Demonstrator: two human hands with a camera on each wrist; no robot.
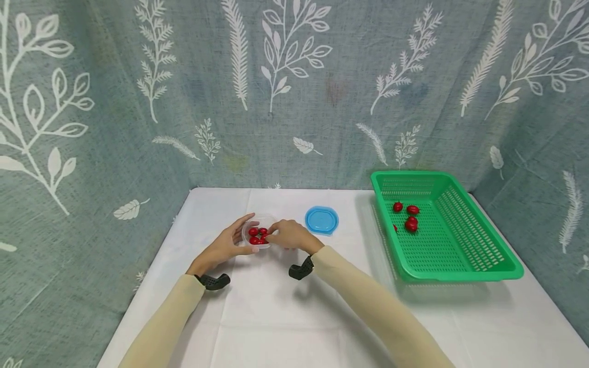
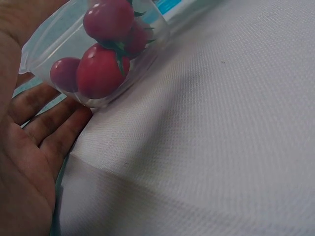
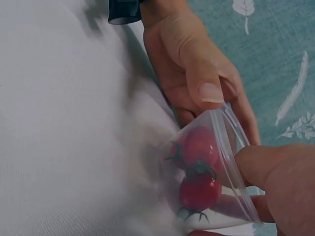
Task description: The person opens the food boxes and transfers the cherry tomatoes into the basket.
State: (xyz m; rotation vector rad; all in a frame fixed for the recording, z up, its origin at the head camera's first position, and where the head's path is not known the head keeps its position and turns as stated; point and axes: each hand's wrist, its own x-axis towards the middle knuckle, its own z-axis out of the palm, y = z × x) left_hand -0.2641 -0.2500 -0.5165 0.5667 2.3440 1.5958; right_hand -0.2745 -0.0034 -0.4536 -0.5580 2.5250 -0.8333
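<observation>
A clear plastic container [image 1: 264,220] stands on the white cloth with several red cherry tomatoes [image 1: 253,232] inside. My left hand [image 1: 225,245] holds it from the left, thumb at the near side and fingers round the far side. In the right wrist view, that thumb [image 3: 211,93] lies against the container rim. My right hand [image 1: 293,235] reaches over the rim from the right, its fingertips down among the tomatoes, pinching one that they partly hide. Green stems show on the tomatoes [image 2: 102,71] through the wall in the left wrist view.
A blue lid [image 1: 321,220] lies flat just right of the container. Farther right stands a green basket [image 1: 446,255] with several more cherry tomatoes [image 1: 411,224] toward its left side. A grey-green leaf-patterned curtain [image 1: 294,148] borders the table at the back and sides.
</observation>
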